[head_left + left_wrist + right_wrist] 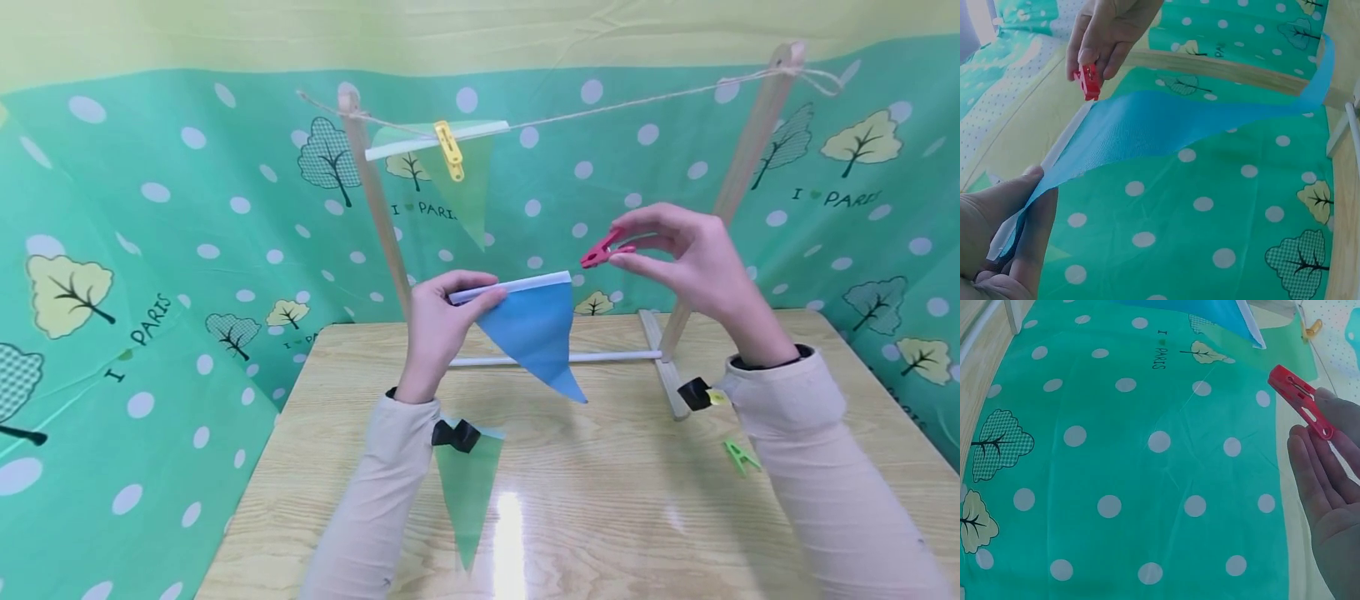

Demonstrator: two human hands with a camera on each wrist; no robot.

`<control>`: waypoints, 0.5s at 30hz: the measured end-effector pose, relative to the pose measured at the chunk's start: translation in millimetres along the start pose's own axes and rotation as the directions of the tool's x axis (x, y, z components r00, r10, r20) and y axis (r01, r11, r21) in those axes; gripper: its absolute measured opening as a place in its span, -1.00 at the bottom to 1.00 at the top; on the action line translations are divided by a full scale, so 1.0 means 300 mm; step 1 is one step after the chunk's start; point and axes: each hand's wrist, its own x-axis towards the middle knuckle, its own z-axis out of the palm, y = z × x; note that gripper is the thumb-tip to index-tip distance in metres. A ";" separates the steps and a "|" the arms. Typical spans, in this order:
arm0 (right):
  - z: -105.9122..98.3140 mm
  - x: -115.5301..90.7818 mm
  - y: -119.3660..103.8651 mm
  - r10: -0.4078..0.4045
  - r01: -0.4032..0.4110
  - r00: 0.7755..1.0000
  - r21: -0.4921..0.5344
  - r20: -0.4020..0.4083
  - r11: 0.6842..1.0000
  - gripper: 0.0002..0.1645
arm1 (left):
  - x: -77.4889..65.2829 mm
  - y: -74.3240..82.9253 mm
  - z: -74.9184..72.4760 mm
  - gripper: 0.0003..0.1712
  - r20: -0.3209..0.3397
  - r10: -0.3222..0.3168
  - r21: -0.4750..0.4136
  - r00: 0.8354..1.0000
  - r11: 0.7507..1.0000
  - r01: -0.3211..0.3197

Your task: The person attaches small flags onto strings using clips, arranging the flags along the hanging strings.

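My left hand [442,321] pinches the white-edged top of a blue triangular pennant [536,329] near its left end. The pennant hangs below the string, its tip curling to the right. In my right hand [693,258] a red clothespin [602,248] is pinched between thumb and fingers, just right of the pennant's upper right corner. The left wrist view shows the red clothespin [1089,81] close by the far end of the white edge [1066,137]. Above, a green pennant [468,179] hangs from the string [637,102], held by a yellow clothespin [448,152].
Two wooden posts [757,150] hold up the string, with a white rod [615,357] low between them. Another green pennant [470,483] lies on the wooden table [600,517], partly under my left sleeve. A green clothespin [741,457] lies beside my right sleeve.
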 end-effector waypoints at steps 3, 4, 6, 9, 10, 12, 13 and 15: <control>-0.002 0.014 -0.013 0.013 -0.013 1.000 -0.007 -0.007 1.000 -0.57 | 0.010 0.001 0.007 -0.71 -0.024 -0.003 -0.011 1.000 1.000 0.002; -0.002 0.020 -0.017 0.015 -0.015 1.000 -0.011 -0.009 1.000 -0.56 | 0.013 0.000 0.010 -0.70 -0.032 -0.007 -0.017 0.999 1.000 0.006; -0.001 0.031 -0.024 0.021 -0.021 1.000 -0.012 -0.010 1.000 -0.55 | 0.018 -0.001 0.016 -0.69 -0.045 -0.018 -0.032 0.999 0.999 0.017; 0.002 0.045 -0.034 0.026 -0.027 1.000 -0.016 -0.011 1.000 -0.55 | 0.027 -0.003 0.024 -0.66 -0.063 -0.044 -0.067 0.997 0.997 0.040; 0.002 0.050 -0.036 0.027 -0.027 1.000 -0.013 -0.011 1.000 -0.55 | 0.030 -0.004 0.026 -0.66 -0.066 -0.054 -0.084 0.996 0.995 0.048; 0.003 0.058 -0.041 0.024 -0.024 1.000 -0.014 -0.017 1.000 -0.57 | 0.037 -0.004 0.031 -0.66 -0.072 -0.065 -0.109 0.995 0.992 0.056; 0.002 0.062 -0.044 0.018 -0.018 1.000 -0.016 -0.020 1.000 -0.58 | 0.040 -0.004 0.033 -0.66 -0.073 -0.067 -0.116 0.995 0.992 0.058; 0.000 0.071 -0.051 0.004 -0.004 1.000 -0.024 -0.027 1.000 -0.60 | 0.048 -0.003 0.038 -0.67 -0.072 -0.067 -0.133 0.995 0.989 0.057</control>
